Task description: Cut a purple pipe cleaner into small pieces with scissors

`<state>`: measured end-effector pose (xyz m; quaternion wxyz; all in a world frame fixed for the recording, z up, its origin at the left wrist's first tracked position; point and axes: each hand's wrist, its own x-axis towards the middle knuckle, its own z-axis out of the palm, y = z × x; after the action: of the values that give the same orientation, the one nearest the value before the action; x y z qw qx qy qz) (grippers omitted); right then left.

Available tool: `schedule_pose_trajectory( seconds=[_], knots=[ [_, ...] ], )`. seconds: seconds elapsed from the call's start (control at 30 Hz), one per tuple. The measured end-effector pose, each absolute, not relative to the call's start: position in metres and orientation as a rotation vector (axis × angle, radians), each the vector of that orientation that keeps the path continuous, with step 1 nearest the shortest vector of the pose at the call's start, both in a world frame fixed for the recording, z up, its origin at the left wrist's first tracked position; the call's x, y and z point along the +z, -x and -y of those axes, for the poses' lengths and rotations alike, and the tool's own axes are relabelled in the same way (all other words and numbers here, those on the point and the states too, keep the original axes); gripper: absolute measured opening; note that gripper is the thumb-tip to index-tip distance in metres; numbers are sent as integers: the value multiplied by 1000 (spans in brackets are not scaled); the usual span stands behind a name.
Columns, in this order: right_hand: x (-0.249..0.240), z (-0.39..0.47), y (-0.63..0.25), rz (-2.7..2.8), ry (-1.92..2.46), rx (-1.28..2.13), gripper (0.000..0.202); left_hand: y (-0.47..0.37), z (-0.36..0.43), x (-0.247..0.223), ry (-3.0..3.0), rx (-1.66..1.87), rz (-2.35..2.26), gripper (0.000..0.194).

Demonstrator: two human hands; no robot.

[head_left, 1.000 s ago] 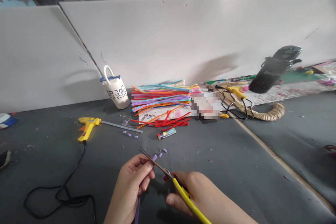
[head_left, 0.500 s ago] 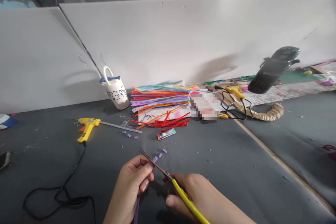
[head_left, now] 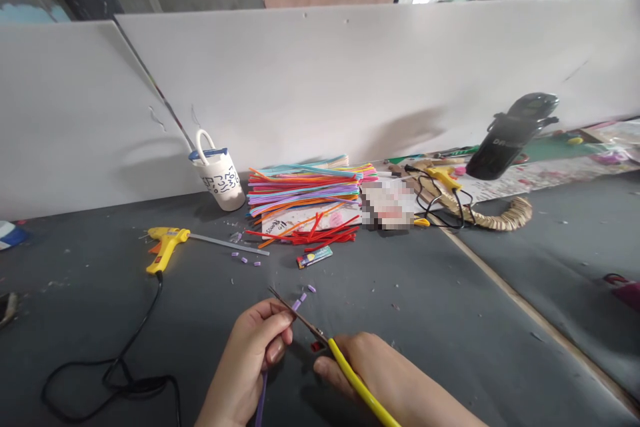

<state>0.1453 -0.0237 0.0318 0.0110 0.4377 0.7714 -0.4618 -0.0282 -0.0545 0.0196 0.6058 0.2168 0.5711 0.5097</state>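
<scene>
Low in the head view, my left hand pinches a purple pipe cleaner between thumb and fingers. Its tail hangs down below the palm, and a short end pokes out past the fingertips. My right hand is closed around the yellow handles of a pair of scissors. The dark blades cross the protruding purple end, right by my left fingertips. Just beyond the blades lie small cut purple pieces on the dark tabletop. A small red object, partly covered, shows under the scissors.
Ahead lie a bundle of coloured pipe cleaners, loose red ones and a small box. A yellow glue gun with a trailing cord sits left. A white tumbler and black bottle stand near the white partition.
The head view has shifted slightly, so the background sits a little lower and further left. Both hands, the scissors and the purple pipe cleaner hold nearly the same position.
</scene>
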Motion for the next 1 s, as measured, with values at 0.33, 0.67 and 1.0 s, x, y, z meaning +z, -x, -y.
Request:
schedule_pose_trajectory(
  seconds=[0.33,0.67,1.0],
  knots=[
    [29,21,-145,-2436,-1454,-1506,30,33,55,18,-573,1165,-1314,16],
    [27,18,-141,-2595,-1477,-1973,14,11,60,19,-533,899,-1190,22],
    [30,12,-148,-2652,-1521,-1801,20,20,56,20,-551,1037,-1276,17]
  ],
)
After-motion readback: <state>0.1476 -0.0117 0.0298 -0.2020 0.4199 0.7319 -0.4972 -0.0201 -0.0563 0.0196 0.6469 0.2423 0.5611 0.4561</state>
